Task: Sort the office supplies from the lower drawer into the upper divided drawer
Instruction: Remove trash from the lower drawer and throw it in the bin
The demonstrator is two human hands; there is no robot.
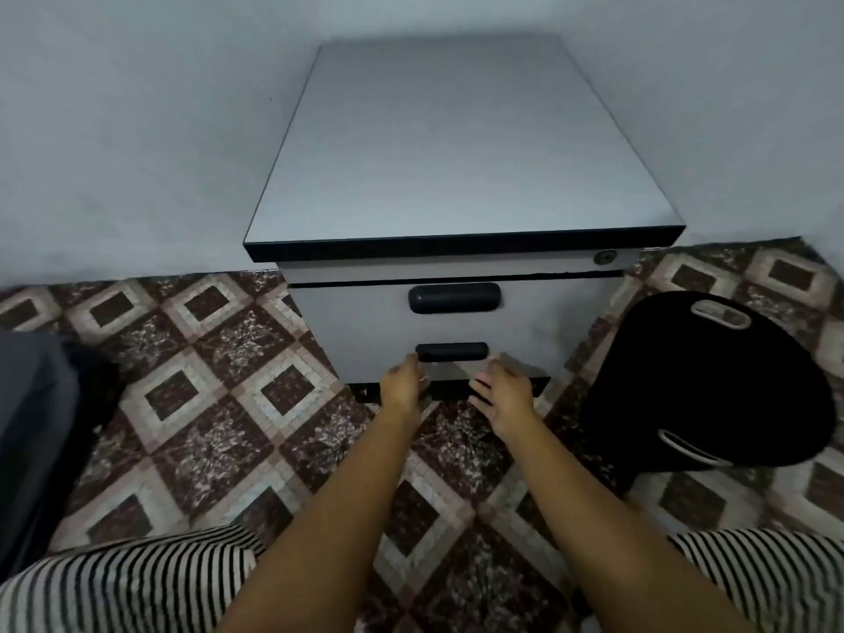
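A grey drawer cabinet (456, 143) with a black-edged top stands against the wall. Both drawers look pushed in, so no office supplies show. The upper drawer (347, 312) has a black handle (454, 298). The lower drawer (365, 358) has a smaller black handle (452, 352). My left hand (403, 383) reaches to the lower drawer front, fingertips at the left end of that handle, fingers loosely bent and holding nothing. My right hand (501, 390) hovers just right of the handle, fingers relaxed and spread, holding nothing.
A black rounded bin or stool (712, 386) with light handles stands on the floor right of the cabinet. A dark grey object (36, 427) lies at the left edge. Patterned tile floor (219, 404) surrounds the cabinet. My striped-clad knees (128, 582) fill the bottom corners.
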